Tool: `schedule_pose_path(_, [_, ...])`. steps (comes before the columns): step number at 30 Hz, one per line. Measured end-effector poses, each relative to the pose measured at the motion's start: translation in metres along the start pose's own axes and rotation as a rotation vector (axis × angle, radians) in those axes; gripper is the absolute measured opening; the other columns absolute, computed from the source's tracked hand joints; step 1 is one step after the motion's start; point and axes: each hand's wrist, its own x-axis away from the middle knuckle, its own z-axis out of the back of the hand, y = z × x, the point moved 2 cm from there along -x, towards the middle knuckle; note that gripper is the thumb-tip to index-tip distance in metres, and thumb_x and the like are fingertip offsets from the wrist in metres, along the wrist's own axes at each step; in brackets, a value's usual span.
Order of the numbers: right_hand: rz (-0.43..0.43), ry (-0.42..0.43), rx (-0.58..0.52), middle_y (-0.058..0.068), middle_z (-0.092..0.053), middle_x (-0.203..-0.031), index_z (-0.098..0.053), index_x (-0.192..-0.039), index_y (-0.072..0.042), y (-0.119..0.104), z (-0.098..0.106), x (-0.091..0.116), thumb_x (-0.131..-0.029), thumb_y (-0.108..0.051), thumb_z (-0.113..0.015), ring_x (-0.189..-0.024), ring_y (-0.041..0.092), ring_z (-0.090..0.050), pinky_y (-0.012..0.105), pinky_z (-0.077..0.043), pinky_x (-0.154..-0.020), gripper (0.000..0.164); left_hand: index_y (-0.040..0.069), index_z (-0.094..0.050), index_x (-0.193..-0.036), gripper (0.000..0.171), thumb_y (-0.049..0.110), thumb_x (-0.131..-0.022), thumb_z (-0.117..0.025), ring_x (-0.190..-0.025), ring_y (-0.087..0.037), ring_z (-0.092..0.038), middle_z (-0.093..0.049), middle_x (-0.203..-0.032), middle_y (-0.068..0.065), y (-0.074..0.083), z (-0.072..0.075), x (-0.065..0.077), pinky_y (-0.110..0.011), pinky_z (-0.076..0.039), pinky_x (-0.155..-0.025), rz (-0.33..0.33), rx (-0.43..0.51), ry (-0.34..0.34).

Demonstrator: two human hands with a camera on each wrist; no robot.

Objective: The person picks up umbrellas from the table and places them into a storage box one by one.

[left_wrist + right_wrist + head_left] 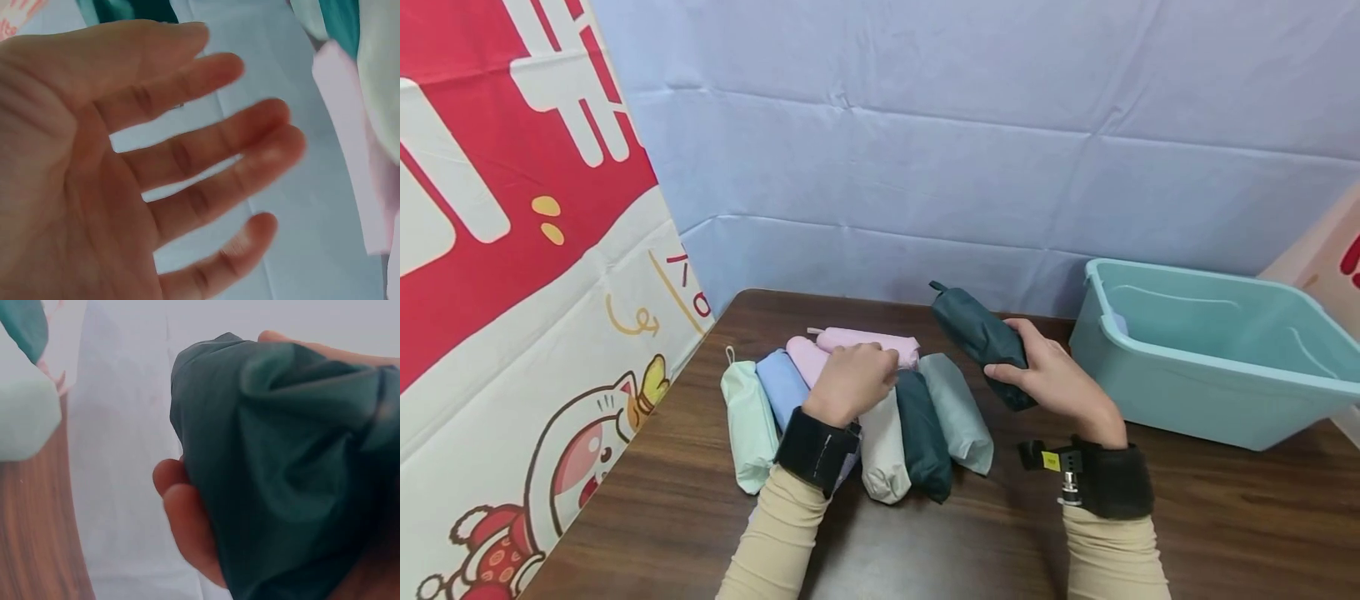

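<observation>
Your right hand point(1058, 377) grips a dark green pouch point(977, 327) by its five-o'clock end, which could slip if pressure eases, while your left hand point(853, 379) spreads empty fingers.

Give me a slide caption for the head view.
Right hand holding a dark green pouch, left hand over the other pouches on a brown table, teal bin at right.
</observation>
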Motion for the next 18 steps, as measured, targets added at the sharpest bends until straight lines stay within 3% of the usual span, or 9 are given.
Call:
schedule_pose_path(4, [-0.008, 0.022, 0.004, 0.030, -0.054, -0.129, -0.021, -0.155, 0.004, 0.002, 0.007, 0.003, -0.101, -0.026, -0.063, -0.109, 0.039, -0.057, 0.050, -0.047, -0.087, 0.075, 0.008, -0.072, -0.089, 0.012, 0.015, -0.097, -0.068, -0.075, -0.025, -0.065, -0.064, -0.077, -0.007, -0.010, 0.002, 0.003, -0.044, -0.050, -0.061, 0.081, -0.010, 0.010])
schedule_pose_path(11, [-0.043, 0.122, -0.016, 0.032, -0.054, -0.121, -0.023, -0.152, 0.007, 0.008, 0.022, 0.008, -0.102, -0.026, -0.062, -0.099, 0.038, -0.059, 0.045, -0.047, -0.078, 0.071, 0.009, -0.069, -0.083, 0.015, 0.018, -0.096, -0.070, -0.074, -0.026, -0.066, -0.064, -0.075, -0.005, -0.011, 0.002, 0.002, -0.045, -0.051, -0.061, 0.085, 0.008, 0.000])
schedule_pose_path(18, [-0.137, 0.201, 0.059, 0.020, -0.046, -0.091, -0.022, -0.142, 0.009, 0.019, 0.049, 0.016, -0.102, -0.034, -0.061, -0.086, 0.035, -0.050, 0.043, -0.040, -0.074, 0.071, 0.010, -0.072, -0.091, 0.015, 0.024, -0.098, -0.068, -0.079, -0.027, -0.068, -0.068, -0.084, -0.006, -0.008, 0.005, -0.002, -0.047, -0.053, -0.066, 0.119, 0.019, -0.039])
